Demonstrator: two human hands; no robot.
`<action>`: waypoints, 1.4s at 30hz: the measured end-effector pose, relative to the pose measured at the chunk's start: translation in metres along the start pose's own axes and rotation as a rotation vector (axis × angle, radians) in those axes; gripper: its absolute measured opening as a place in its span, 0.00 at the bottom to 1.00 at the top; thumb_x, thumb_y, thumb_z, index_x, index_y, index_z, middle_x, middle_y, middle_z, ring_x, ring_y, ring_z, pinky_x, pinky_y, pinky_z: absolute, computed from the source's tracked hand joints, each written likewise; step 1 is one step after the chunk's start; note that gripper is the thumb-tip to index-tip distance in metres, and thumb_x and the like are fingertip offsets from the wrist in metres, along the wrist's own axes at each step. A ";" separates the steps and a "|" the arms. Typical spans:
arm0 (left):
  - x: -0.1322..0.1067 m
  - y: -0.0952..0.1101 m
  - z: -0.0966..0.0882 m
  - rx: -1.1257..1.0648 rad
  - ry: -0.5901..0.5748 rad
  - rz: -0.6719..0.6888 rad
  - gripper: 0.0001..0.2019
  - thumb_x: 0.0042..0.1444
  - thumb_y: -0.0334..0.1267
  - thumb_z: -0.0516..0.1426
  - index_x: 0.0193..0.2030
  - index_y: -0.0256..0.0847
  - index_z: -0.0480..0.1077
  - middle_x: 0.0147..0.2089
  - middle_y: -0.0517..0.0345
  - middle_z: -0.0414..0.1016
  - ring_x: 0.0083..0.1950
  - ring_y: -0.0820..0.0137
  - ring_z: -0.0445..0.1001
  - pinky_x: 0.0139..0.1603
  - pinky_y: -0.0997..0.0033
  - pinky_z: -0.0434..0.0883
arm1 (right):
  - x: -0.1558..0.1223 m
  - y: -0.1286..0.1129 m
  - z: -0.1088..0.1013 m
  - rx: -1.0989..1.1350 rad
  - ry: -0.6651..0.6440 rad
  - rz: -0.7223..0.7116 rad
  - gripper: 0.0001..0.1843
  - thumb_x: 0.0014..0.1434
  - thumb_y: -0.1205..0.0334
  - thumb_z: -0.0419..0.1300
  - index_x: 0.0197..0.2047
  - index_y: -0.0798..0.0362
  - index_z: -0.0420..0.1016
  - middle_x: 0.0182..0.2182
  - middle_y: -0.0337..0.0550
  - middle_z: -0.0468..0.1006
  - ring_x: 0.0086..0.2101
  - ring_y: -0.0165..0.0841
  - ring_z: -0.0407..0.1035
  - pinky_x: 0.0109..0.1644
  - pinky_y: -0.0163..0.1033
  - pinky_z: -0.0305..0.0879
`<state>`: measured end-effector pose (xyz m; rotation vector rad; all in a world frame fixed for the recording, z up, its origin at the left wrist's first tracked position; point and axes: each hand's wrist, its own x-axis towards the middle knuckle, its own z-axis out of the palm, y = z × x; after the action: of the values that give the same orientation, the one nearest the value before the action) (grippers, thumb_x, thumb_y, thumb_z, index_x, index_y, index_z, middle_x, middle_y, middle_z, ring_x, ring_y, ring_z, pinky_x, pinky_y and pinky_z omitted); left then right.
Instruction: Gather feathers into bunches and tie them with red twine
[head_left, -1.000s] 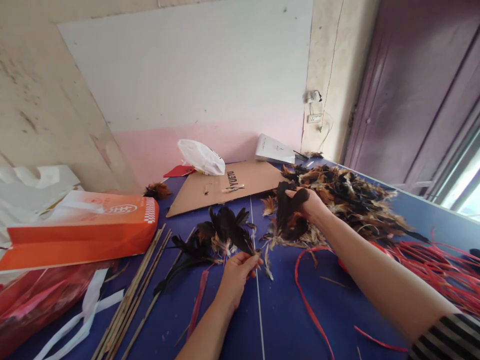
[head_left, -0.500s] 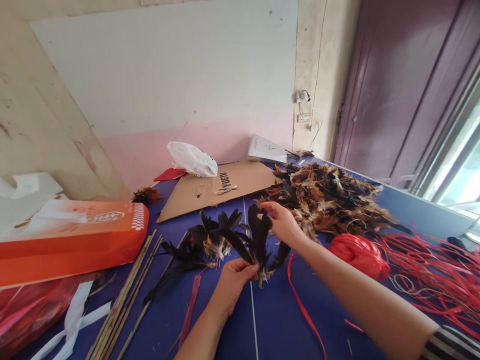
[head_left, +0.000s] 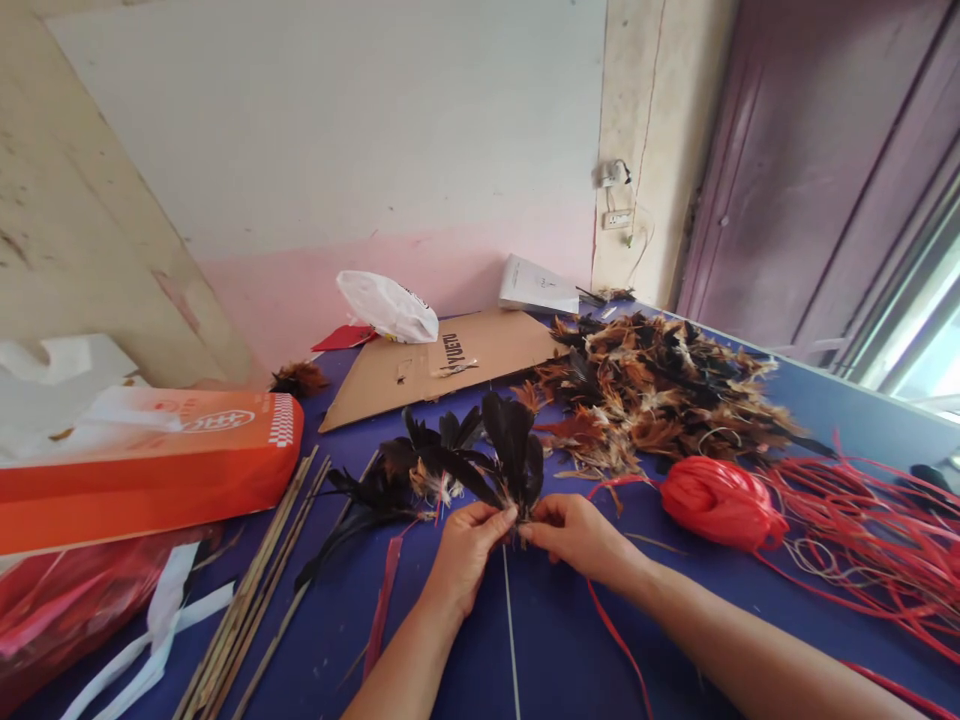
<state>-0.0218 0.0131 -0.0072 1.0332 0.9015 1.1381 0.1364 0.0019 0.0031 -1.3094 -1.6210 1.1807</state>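
Note:
A small bunch of black feathers (head_left: 511, 445) stands upright over the middle of the blue table, its pale quill ends pointing down. My left hand (head_left: 474, 545) pinches those ends from the left. From the right, my right hand (head_left: 564, 535) has thumb and fingers closed at the same base; the fingertips partly hide the quills. Just left lie more black feathers (head_left: 375, 500), tied in bunches near a thin stick. A strip of red plastic ribbon (head_left: 619, 635) runs along the table beneath my right wrist.
A heap of brown and black feathers (head_left: 660, 385) covers the back right. Nearer are a red ribbon ball (head_left: 720, 503) and tangled red strands (head_left: 885, 540). Flat cardboard (head_left: 442, 360) lies at the back. Bamboo sticks (head_left: 255, 590) and an orange bag (head_left: 150, 490) are on the left.
My right hand has come down from the feather tips to the quill ends beside my left hand. The feathers now stand closer together. The view has shifted slightly.

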 end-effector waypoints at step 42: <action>-0.009 0.010 0.015 0.291 -0.006 0.097 0.08 0.45 0.39 0.59 0.32 0.40 0.76 0.28 0.57 0.75 0.28 0.69 0.71 0.27 0.74 0.66 | -0.002 0.011 0.004 0.220 0.074 -0.016 0.05 0.46 0.62 0.57 0.28 0.54 0.68 0.18 0.33 0.68 0.18 0.25 0.61 0.21 0.30 0.55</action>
<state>-0.0119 0.0023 0.0075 1.3280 1.0420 1.1036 0.1361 0.0001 -0.0085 -1.1831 -1.4026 1.2477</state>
